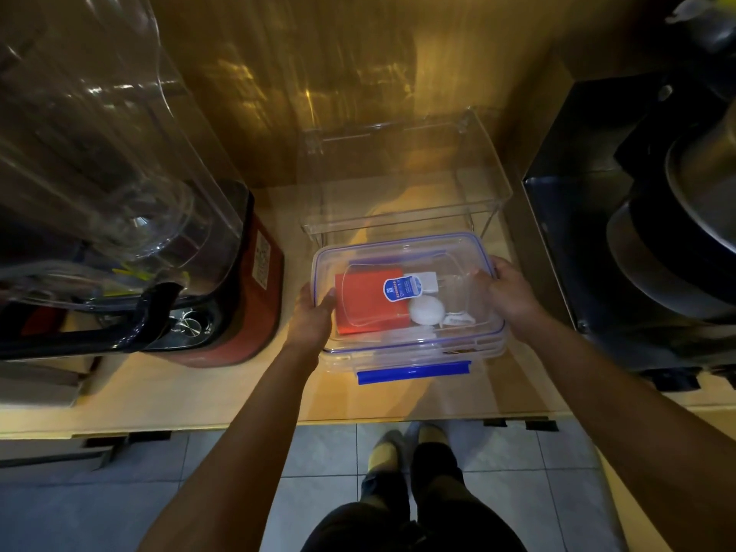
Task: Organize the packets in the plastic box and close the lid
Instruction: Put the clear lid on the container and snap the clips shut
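A clear plastic box [412,350] with a blue-edged lid [450,249] sits on the wooden shelf, the lid lying on top of it. Through the lid I see a red packet [366,302], a round white thing [427,309] and small white packets [458,318]; a blue and white sticker [402,289] is on the lid. A blue clip [412,372] sticks out at the front side. My left hand [312,316] grips the box's left edge. My right hand [507,290] grips its right edge, fingers over the lid.
A red and black blender [223,296] with a clear jug stands to the left. A clear open bin [406,173] stands right behind the box. Dark pots [677,241] fill the right side. The shelf's front edge [278,426] runs above a tiled floor.
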### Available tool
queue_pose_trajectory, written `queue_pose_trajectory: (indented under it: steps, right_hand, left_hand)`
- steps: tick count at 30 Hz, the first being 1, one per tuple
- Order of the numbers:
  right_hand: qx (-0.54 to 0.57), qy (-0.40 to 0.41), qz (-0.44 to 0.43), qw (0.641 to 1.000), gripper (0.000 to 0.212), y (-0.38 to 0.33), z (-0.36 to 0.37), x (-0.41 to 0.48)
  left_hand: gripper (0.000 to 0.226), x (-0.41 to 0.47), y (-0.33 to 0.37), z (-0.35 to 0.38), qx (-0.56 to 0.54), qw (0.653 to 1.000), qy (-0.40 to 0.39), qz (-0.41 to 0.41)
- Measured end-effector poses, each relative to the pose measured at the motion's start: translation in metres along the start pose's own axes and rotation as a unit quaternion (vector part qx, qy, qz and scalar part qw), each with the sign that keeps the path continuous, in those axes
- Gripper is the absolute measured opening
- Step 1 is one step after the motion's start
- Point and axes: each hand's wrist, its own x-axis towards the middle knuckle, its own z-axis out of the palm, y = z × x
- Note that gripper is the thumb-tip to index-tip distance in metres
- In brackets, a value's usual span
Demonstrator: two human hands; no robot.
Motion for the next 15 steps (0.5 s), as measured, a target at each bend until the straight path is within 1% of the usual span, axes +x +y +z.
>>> queue_pose_trajectory:
  steps: [2,5,8,11,15]
  right_hand:
    - [-0.004,0.002,-0.005,1.000,0.030,0.002,0.000,-0.001]
    - [-0.011,0.006,-0.015,1.000,0.033,0.005,0.001,-0.001]
    - [-0.016,0.010,-0.024,1.000,0.029,0.010,0.000,-0.001]
    - [-0.020,0.008,-0.024,0.999,0.032,0.016,-0.001,-0.004]
    - [-0.038,-0.010,-0.038,0.999,0.034,0.020,-0.004,-0.007]
  left_hand:
    - [0.040,0.002,0.000,-0.001,0.006,1.000,-0.004,0.000]
    - [0.041,-0.001,-0.003,-0.001,0.019,1.000,-0.001,0.004]
    - [0.041,-0.004,-0.008,-0.003,0.039,0.999,0.006,0.014]
    - [0.037,-0.012,-0.011,-0.002,0.065,0.996,0.008,0.064]
    - [0.047,-0.017,-0.016,0.000,0.110,0.984,0.018,0.136]
